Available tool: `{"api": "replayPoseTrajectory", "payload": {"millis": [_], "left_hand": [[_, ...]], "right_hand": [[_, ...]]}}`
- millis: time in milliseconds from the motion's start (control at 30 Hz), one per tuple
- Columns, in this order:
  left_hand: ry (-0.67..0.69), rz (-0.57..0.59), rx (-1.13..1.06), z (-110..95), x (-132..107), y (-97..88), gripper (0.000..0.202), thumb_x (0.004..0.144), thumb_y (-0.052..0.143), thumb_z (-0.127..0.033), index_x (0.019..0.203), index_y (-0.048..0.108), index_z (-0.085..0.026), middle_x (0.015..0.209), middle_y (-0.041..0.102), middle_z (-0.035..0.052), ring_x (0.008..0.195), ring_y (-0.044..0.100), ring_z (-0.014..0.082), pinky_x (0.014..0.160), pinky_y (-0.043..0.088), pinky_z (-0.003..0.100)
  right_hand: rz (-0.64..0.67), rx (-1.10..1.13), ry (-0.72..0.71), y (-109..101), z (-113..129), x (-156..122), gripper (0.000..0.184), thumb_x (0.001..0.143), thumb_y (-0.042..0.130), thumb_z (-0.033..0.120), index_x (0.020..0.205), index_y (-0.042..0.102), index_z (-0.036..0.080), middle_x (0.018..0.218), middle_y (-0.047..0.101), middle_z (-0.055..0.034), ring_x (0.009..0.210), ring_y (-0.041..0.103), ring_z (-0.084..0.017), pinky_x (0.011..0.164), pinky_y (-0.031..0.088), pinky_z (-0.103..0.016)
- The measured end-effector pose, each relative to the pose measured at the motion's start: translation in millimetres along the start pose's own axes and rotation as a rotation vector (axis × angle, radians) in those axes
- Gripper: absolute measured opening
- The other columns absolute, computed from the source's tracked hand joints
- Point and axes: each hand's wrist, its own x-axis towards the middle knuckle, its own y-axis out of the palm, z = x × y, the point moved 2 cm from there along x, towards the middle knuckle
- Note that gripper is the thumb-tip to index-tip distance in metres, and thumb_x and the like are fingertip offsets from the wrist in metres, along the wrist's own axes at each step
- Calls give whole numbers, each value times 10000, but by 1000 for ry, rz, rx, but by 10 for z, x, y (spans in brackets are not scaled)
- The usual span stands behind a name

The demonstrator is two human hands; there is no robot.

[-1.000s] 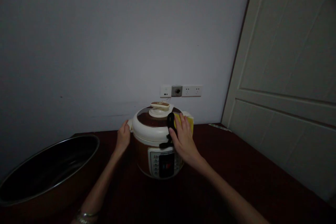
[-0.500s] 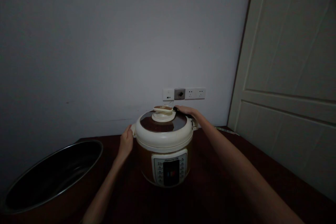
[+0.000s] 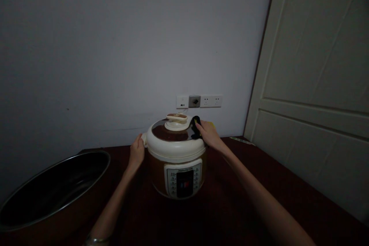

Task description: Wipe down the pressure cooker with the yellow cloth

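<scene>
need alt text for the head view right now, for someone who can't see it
A person's right-hand grip holds what looks like a black-and-yellow cloth on the lid of an electric pressure cooker; the left-hand grip is at its side handle. The cooker stands on a dark red table, a large pan to its left and sockets on the wall behind.

Cooker ctrl panel [image 3: 184,180]: sm. print [image 3: 185,170], seemingly; can't read.

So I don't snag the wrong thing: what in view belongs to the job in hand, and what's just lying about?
In use:
cooker, left hand at its side handle
black-and-yellow cloth, in the right hand at the lid

Apparently just there:
pan
pale strip
wall sockets
door
</scene>
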Motion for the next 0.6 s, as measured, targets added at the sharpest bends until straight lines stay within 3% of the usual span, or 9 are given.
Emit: {"api": "replayPoseTrajectory", "payload": {"millis": [167,267,333,433,533,600], "left_hand": [[12,8,4,11,17,10,553,843,295,-279,1226,544,32,1285,564,233,1219,516,269,1061,344,372],[19,11,17,10,26,10,566,840,291,-282,1228,539,47,1292,557,238,1226,510,271,1066,338,371],[8,10,29,13,32,4,569,840,290,-286,1225,542,48,1297,554,239,1234,504,271,1072,329,368],[7,12,27,30,42,-4,563,837,301,-306,1217,555,22,1294,564,221,1229,509,268,1073,328,372],[24,4,15,63,52,-5,566,828,309,-329,1206,563,7,1286,572,215,1220,515,272,1067,336,385],[32,4,12,88,55,-2,582,823,306,-340,1209,559,14,1276,577,221,1213,520,275,1063,340,387]], "right_hand": [[-274,187,-103,262,308,-730,686,964,240,523,1468,237,58,1553,148,-164,1437,71,-261,1156,122,-463],[-339,250,-140,331,306,-825,682,959,269,523,1492,184,106,1566,114,-126,1441,42,-234,1163,110,-471],[-352,294,-147,282,178,-652,645,959,263,507,1462,280,104,1530,243,-143,1422,164,-238,1151,155,-470],[-283,358,-117,128,-100,-172,552,940,312,462,1320,506,111,1389,478,-155,1337,352,-269,1113,213,-471],[-62,508,16,19,-336,315,354,854,499,438,970,704,174,1084,689,-100,1111,561,-278,993,367,-391],[18,583,111,0,-444,533,322,800,564,438,693,691,163,787,718,-79,881,633,-264,837,454,-341]]}}
